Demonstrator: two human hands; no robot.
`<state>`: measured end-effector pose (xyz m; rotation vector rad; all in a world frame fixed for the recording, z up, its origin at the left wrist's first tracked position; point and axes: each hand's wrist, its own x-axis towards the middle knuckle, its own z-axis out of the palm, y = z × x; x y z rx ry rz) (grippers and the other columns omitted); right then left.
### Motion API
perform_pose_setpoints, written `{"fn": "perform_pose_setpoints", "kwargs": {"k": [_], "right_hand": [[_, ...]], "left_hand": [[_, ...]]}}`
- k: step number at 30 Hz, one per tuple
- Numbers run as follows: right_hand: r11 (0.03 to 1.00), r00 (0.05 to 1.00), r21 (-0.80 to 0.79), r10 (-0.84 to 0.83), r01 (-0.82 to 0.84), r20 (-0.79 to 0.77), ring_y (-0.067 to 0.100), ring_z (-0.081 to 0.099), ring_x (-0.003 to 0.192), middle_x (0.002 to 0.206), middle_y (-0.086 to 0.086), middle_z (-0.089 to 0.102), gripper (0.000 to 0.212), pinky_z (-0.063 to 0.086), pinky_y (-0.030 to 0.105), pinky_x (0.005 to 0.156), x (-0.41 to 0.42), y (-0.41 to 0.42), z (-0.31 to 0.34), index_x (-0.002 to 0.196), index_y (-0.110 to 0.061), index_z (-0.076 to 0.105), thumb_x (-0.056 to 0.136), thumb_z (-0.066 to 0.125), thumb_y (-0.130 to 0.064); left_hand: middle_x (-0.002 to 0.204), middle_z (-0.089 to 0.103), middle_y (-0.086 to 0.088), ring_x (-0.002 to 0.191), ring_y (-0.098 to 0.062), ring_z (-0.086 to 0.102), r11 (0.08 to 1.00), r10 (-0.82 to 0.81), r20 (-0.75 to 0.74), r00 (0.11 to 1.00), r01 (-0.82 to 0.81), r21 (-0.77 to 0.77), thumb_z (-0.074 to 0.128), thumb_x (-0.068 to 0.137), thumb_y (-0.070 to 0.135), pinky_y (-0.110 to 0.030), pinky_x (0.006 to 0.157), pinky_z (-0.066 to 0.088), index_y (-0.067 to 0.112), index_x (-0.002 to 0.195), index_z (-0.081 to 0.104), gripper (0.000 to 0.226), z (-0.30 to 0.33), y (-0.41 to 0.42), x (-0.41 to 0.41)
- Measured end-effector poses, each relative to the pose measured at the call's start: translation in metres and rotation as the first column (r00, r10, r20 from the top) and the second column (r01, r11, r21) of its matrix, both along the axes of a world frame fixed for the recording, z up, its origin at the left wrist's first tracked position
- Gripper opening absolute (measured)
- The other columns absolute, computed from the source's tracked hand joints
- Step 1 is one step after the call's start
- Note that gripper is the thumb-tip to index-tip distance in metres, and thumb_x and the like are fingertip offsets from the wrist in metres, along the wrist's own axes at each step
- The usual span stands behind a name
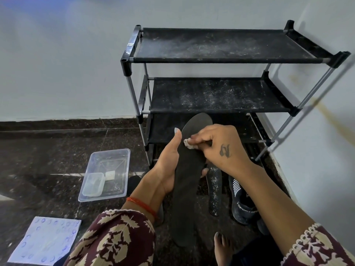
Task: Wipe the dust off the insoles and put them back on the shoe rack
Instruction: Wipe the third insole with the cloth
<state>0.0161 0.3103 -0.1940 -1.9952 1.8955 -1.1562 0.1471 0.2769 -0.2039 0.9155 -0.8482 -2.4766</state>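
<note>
My left hand (169,166) grips a long black insole (187,189) from its left side, toe end pointing up toward the shoe rack (221,58). My right hand (217,146) pinches a small white wipe (187,144) and presses it on the insole's upper part. A second black insole (213,191), speckled with white dust, lies on the floor just right of the held one. The black three-shelf rack stands against the wall, its shelves dusty.
A clear plastic tray (123,181) holding a smaller clear box and a white pad sits on the dark stone floor at left. A white patterned sheet (46,240) lies at bottom left. A dark sports shoe (242,200) rests at right beside the wall. My bare foot (222,246) shows below.
</note>
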Motion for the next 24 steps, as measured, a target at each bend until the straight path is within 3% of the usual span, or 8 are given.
{"fn": "perform_pose_setpoints", "kwargs": {"k": [5,9,11,14,17,19,21,24], "right_hand": [[0.973,0.969,-0.004,-0.231,0.232,-0.092,0.014,0.062,0.077,0.086,0.003,0.067,0.017,0.049,0.024,0.071,-0.016,-0.002,-0.003,0.084,-0.014,0.076,0.078,0.067,-0.001],[0.918,0.921,-0.098,-0.388,0.384,-0.031,0.013,0.058,0.076,0.09,0.004,0.062,0.016,0.036,0.005,0.067,-0.016,-0.005,-0.003,0.091,-0.012,0.074,0.079,0.068,-0.004],[0.923,0.933,-0.134,-0.358,0.361,0.042,0.007,0.056,0.074,0.088,0.001,0.062,0.015,0.04,0.003,0.068,-0.008,-0.007,-0.003,0.089,-0.013,0.074,0.077,0.07,-0.005],[0.972,0.981,-0.142,-0.18,0.188,0.067,0.002,0.054,0.072,0.083,-0.003,0.062,0.012,0.042,0.006,0.067,0.006,-0.006,-0.002,0.085,-0.014,0.075,0.075,0.073,-0.007],[0.998,0.998,0.029,0.047,-0.049,0.052,0.0,0.055,0.072,0.08,-0.009,0.059,0.011,0.044,0.009,0.066,0.004,-0.001,0.002,0.082,-0.018,0.076,0.075,0.074,-0.009],[0.985,0.997,0.153,0.081,-0.083,0.017,0.002,0.057,0.072,0.08,-0.01,0.057,0.015,0.048,0.012,0.064,-0.005,0.0,0.003,0.078,-0.02,0.076,0.075,0.074,-0.005],[0.988,0.999,0.148,-0.025,0.031,-0.039,0.005,0.056,0.071,0.081,-0.008,0.057,0.019,0.045,0.005,0.064,-0.016,0.0,0.0,0.078,-0.016,0.076,0.074,0.071,0.002],[0.957,0.956,-0.049,-0.29,0.287,-0.049,0.003,0.05,0.068,0.081,-0.003,0.059,0.02,0.035,-0.003,0.066,-0.023,-0.003,-0.003,0.08,-0.011,0.076,0.073,0.069,0.005]], "left_hand": [[0.108,0.067,-0.013,0.082,-0.024,0.064,1.0,0.011,0.01,1.0,-0.011,0.0,0.025,0.092,0.066,-0.035,0.065,0.052,0.01,0.118,0.063,0.072,0.0,0.0,-0.001],[0.108,0.066,-0.014,0.084,-0.026,0.063,1.0,0.001,-0.002,1.0,-0.001,0.015,0.027,0.093,0.065,-0.034,0.062,0.052,0.01,0.112,0.066,0.071,0.001,0.002,-0.001],[0.106,0.068,-0.011,0.085,-0.025,0.064,1.0,-0.014,-0.018,1.0,0.014,0.005,0.025,0.093,0.066,-0.035,0.064,0.05,0.013,0.11,0.067,0.069,0.002,0.003,-0.001],[0.098,0.071,-0.009,0.08,-0.022,0.067,1.0,-0.011,0.011,1.0,0.012,-0.005,0.023,0.092,0.067,-0.034,0.065,0.05,0.017,0.108,0.066,0.068,0.001,0.001,0.0],[0.096,0.069,-0.012,0.079,-0.023,0.063,0.999,0.032,0.015,0.999,-0.032,-0.001,0.021,0.091,0.069,-0.035,0.065,0.049,0.013,0.109,0.065,0.073,0.0,-0.003,0.002],[0.1,0.067,-0.014,0.079,-0.023,0.062,0.998,0.059,0.002,0.998,-0.059,0.005,0.022,0.091,0.069,-0.035,0.063,0.049,0.011,0.111,0.066,0.075,-0.001,-0.006,0.003],[0.111,0.066,-0.013,0.087,-0.026,0.063,0.997,0.072,0.0,0.997,-0.072,0.028,0.024,0.091,0.068,-0.034,0.062,0.052,0.012,0.117,0.064,0.074,0.0,-0.008,0.003],[0.106,0.067,-0.013,0.089,-0.03,0.066,0.996,0.064,-0.002,0.998,-0.064,0.062,0.027,0.091,0.068,-0.034,0.059,0.054,0.01,0.114,0.065,0.073,0.002,-0.005,0.001]]}}
